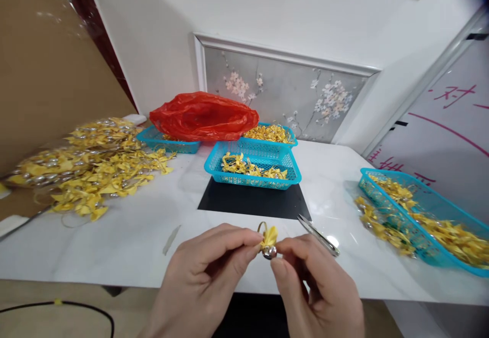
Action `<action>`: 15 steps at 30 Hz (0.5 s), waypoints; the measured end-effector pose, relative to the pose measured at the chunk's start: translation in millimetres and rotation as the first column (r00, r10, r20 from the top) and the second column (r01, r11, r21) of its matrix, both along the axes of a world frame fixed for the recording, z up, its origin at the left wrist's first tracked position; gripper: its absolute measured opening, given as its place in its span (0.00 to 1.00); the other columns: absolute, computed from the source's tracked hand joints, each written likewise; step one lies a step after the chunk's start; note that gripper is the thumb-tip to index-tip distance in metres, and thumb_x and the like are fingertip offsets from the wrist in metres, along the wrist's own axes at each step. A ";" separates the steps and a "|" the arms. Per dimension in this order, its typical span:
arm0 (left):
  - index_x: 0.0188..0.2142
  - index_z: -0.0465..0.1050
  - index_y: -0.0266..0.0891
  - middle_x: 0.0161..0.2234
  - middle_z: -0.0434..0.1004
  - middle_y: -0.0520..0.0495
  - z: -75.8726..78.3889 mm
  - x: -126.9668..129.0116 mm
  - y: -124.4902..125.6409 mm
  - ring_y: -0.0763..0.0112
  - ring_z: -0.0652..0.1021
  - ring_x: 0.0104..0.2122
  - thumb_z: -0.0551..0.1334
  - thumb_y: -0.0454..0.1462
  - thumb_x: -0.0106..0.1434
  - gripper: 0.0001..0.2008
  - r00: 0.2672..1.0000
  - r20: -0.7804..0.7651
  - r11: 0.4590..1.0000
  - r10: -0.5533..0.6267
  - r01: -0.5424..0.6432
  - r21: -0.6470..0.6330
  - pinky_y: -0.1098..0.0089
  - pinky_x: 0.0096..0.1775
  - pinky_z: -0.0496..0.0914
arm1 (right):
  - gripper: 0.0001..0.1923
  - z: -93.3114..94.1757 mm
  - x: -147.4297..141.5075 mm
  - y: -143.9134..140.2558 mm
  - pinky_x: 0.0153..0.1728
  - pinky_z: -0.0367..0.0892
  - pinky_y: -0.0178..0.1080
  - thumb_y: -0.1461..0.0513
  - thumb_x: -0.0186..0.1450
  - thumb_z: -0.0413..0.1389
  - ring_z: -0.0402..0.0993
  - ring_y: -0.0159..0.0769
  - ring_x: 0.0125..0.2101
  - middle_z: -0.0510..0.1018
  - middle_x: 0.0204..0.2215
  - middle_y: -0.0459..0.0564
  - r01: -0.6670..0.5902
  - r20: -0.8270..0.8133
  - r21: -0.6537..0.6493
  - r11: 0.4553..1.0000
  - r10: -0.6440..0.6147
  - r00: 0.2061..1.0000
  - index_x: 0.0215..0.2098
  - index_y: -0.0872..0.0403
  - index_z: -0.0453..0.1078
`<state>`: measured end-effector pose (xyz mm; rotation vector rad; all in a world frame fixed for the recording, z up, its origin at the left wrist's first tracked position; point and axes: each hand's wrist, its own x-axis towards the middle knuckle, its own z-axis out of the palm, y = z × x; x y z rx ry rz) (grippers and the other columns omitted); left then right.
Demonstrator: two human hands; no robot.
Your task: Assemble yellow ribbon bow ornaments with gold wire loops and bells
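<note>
Just above the table's front edge, my two hands meet at a small yellow ribbon ornament (271, 237) with a shiny silver ball (269, 252) and a thin gold loop (261, 227). My left hand (214, 271) pinches the ribbon and loop side between thumb and forefinger. On the other side, the thumb and forefinger of my right hand (317, 287) close on the silver ball's edge. Fingertips partly cover the ornament. A pair of metal tweezers (319, 235) lies beside my right hand. Behind the hands, a blue basket (252, 180) holds several similar ornaments and stands on a black mat (252, 203).
A large pile of yellow ornaments (95, 170) covers the white table's (126, 246) left side. A red plastic bag (202, 119) rests over blue baskets at the back. Another filled blue basket (424, 215) stands right, with loose ornaments (382, 228) alongside. A whiteboard (454, 108) leans behind it.
</note>
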<state>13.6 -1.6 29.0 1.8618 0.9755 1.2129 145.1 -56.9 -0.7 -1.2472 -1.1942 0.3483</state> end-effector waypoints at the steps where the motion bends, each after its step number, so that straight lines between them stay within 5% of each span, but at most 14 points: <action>1: 0.33 0.81 0.52 0.29 0.83 0.60 -0.2 0.2 -0.3 0.77 0.80 0.29 0.64 0.29 0.60 0.13 1.000 -0.004 1.000 -0.006 0.006 0.005 0.84 0.32 0.73 | 0.05 -0.2 -0.5 0.8 0.21 0.55 0.34 0.59 0.68 0.56 0.63 0.29 0.23 0.68 0.25 0.43 -0.019 -0.018 -0.007 1.000 0.019 1.000 0.36 0.49 0.73; 8: 0.32 0.82 0.51 0.29 0.84 0.59 1.0 2.7 1.6 0.77 0.81 0.29 0.65 0.28 0.59 0.13 1.000 0.017 1.000 0.012 -0.012 0.020 0.84 0.33 0.74 | 0.19 0.8 2.3 0.8 0.22 0.51 0.35 0.49 0.67 0.53 0.54 0.28 0.21 0.62 0.20 0.42 -0.276 -0.320 -0.272 0.922 0.184 0.930 0.31 0.54 0.73; 15: 0.32 0.83 0.52 0.28 0.84 0.60 2.4 0.4 1.3 0.77 0.81 0.27 0.65 0.30 0.59 0.12 0.999 0.041 0.998 0.013 -0.010 -0.069 0.84 0.31 0.74 | 0.19 2.3 13.6 -1.1 0.22 0.52 0.35 0.53 0.69 0.52 0.57 0.27 0.20 0.65 0.20 0.42 -0.101 -0.090 -0.185 0.978 0.085 0.992 0.25 0.54 0.70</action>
